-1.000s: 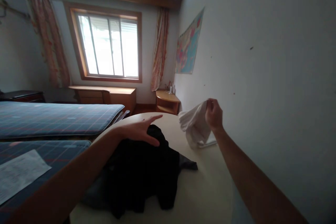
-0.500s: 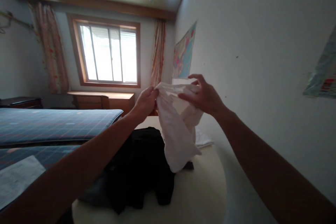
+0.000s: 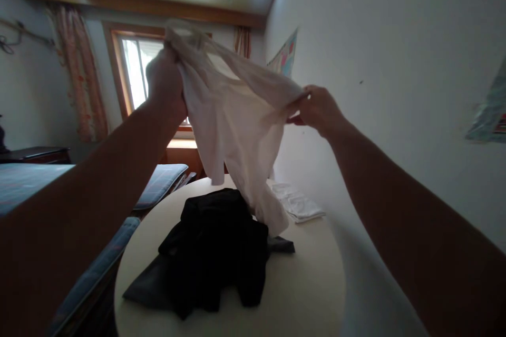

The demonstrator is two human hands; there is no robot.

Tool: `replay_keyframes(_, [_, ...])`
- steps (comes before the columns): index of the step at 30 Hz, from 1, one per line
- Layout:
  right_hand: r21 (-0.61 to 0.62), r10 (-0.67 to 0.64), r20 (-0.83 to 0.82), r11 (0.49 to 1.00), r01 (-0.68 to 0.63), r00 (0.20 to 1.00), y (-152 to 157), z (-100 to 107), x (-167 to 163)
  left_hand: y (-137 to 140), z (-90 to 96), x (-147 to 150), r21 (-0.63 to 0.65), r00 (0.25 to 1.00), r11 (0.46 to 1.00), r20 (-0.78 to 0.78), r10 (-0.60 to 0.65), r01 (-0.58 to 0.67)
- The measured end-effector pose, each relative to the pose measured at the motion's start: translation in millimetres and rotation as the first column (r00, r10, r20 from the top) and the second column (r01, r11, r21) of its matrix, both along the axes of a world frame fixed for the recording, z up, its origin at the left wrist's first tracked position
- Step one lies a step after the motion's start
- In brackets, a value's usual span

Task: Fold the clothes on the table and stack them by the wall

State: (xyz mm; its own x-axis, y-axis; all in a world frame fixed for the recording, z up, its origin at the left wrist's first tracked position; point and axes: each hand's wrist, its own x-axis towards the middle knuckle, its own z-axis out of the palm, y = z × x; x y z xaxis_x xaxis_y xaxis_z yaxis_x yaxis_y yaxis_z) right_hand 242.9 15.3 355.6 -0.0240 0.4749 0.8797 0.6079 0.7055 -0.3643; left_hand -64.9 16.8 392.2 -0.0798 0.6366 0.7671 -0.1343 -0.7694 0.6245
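Note:
A white shirt (image 3: pixel 249 126) hangs stretched between my two hands above a round table. My left hand (image 3: pixel 166 81) is closed on its upper left part, raised in front of the window. Lower and to the right, my right hand (image 3: pixel 318 108) pinches the other side of the cloth between thumb and fingers. The shirt's lower end dangles by a heap of black clothing (image 3: pixel 221 242) on the table. Folded white cloth (image 3: pixel 298 204) lies behind it at the right, close to the wall.
The round cream table (image 3: pixel 304 284) stands against the white wall (image 3: pixel 395 37) on the right. Beds with blue plaid mattresses (image 3: pixel 162 184) are at the left. A wooden desk (image 3: pixel 179 157) sits under the window (image 3: pixel 132 71).
Both hands have moved apart, the left one up and leftward. The white shirt has gone from bunched to spread out and raised. More of the table and the folded cloth now shows.

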Motion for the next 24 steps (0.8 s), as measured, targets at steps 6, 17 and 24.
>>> replay_keyframes(6, [-0.079, 0.412, -0.187, 0.898, -0.432, 0.892, -12, 46, -77, -30, -10.7, 25, 0.191, 0.987, 0.969, 0.040, 0.153, -0.158])
replay_keyframes(17, [-0.502, 0.506, 0.121, 0.773, -0.388, 0.854, -8, -68, -67, -27, -110.6, 3, 0.258, 0.708, 0.805, -0.384, 0.593, -0.534])
replay_keyframes(24, [-0.666, -0.090, 0.546, 0.557, 0.496, 0.833, 58, -201, 31, -11, -203.2, -18, -0.029, 0.336, 0.928, -0.936, 0.105, -0.372])
